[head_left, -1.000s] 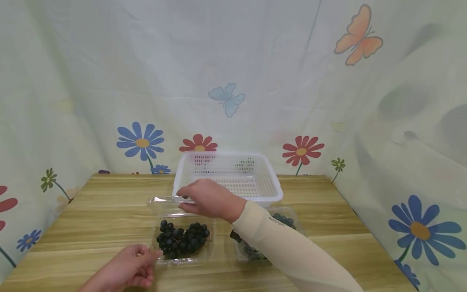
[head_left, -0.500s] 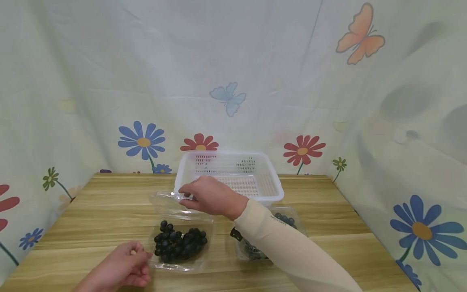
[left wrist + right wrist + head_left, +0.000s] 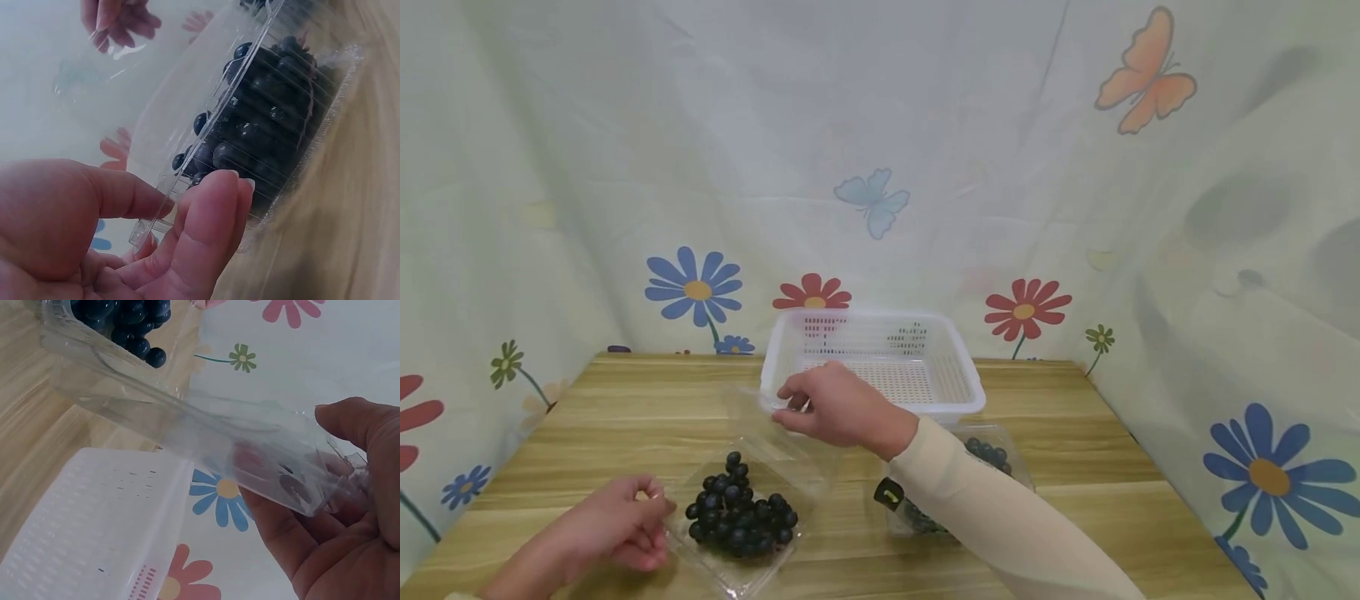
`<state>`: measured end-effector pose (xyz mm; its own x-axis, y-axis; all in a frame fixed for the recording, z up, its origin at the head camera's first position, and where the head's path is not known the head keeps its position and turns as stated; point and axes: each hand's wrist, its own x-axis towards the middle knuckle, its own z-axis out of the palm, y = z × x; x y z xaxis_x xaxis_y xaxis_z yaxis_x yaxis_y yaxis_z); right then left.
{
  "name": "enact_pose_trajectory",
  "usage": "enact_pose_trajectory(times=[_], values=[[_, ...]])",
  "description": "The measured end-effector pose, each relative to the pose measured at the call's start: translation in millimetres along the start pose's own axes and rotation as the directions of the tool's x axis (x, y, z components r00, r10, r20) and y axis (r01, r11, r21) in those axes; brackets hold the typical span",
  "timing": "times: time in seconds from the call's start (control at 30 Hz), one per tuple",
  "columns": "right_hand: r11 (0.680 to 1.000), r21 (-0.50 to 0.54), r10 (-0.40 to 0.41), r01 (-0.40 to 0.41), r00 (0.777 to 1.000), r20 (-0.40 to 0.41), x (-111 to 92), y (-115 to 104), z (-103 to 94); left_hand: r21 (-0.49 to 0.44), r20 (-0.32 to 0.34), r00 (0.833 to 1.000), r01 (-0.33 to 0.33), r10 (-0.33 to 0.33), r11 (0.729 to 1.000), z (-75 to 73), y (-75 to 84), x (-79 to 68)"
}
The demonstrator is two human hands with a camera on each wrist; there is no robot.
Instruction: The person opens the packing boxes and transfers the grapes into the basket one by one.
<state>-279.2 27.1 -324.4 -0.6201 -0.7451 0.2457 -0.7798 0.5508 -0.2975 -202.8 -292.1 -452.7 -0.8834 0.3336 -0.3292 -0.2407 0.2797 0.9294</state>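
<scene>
Dark grapes (image 3: 741, 517) lie in a clear plastic clamshell box (image 3: 340, 94), which sits turned at an angle on the wooden table with its hinged lid raised. My left hand (image 3: 617, 525) pinches the near-left rim of the box between thumb and fingers. In the right wrist view, the fingers and thumb of my right hand (image 3: 337, 531) are around the far edge of the transparent lid (image 3: 212, 437). Seen from the head, my right hand is in front of the basket, and the lid is faint there. Several grapes show through the ribbed side in the left wrist view.
A white perforated basket (image 3: 964, 367) stands at the back middle, against the flowered curtain (image 3: 880, 125). Right of the middle is a second clear box (image 3: 1015, 454) with dark grapes, partly hidden beneath my right sleeve (image 3: 985, 508). A dark band with a small display is at that sleeve.
The grape box has turned and slid toward the lower left, with my left hand moving left at its rim. The lid has swung along, while my right hand has shifted only slightly.
</scene>
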Motion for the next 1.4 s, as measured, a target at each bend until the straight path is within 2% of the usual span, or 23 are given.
enact_pose_trajectory(times=[0.1,0.2,0.27,0.4,0.57,0.7,0.87,1.1,1.3,1.4], values=[[0.994,0.080,0.071,-0.071,0.997,0.006,-5,1,-0.8,0.017,-0.024,1.000,0.014,-0.013,1.000,-4.2,3.4,2.9],[0.968,0.207,0.139,-0.142,0.990,0.026,-10,3,-1.0,0.018,-0.044,0.999,0.018,-0.017,1.000,-6.8,5.6,7.0],[0.939,0.293,0.178,-0.183,0.983,0.042,-14,6,-0.7,0.014,-0.043,0.999,0.017,-0.016,1.000,-9.3,7.2,10.6],[0.859,0.441,0.250,-0.259,0.965,0.080,-22,11,0.5,0.020,-0.041,0.999,0.014,-0.014,1.000,-15.3,9.9,17.4],[0.770,0.557,0.306,-0.311,0.946,0.105,-34,16,3.7,0.023,-0.054,0.998,0.039,-0.038,0.999,-19.4,14.1,23.3],[0.728,0.606,0.341,-0.320,0.936,0.085,-43,18,5.4,0.029,-0.059,0.998,0.027,-0.025,0.999,-19.9,15.9,26.0],[0.741,0.587,0.365,-0.326,0.929,0.056,-53,19,5.8,0.042,-0.084,0.996,0.045,-0.041,0.998,-21.2,16.7,30.6],[0.748,0.554,0.402,-0.366,0.914,0.062,-66,16,5.9,0.093,-0.132,0.990,0.065,-0.053,0.994,-23.8,21.2,33.8],[0.781,0.493,0.403,-0.384,0.912,0.073,-77,17,12.2,0.176,-0.192,0.979,0.103,-0.068,0.979,-27.6,25.3,39.0],[0.804,0.450,0.411,-0.389,0.910,0.052,-82,17,16.6,0.221,-0.201,0.978,0.098,-0.053,0.970,-29.5,26.9,42.8]])
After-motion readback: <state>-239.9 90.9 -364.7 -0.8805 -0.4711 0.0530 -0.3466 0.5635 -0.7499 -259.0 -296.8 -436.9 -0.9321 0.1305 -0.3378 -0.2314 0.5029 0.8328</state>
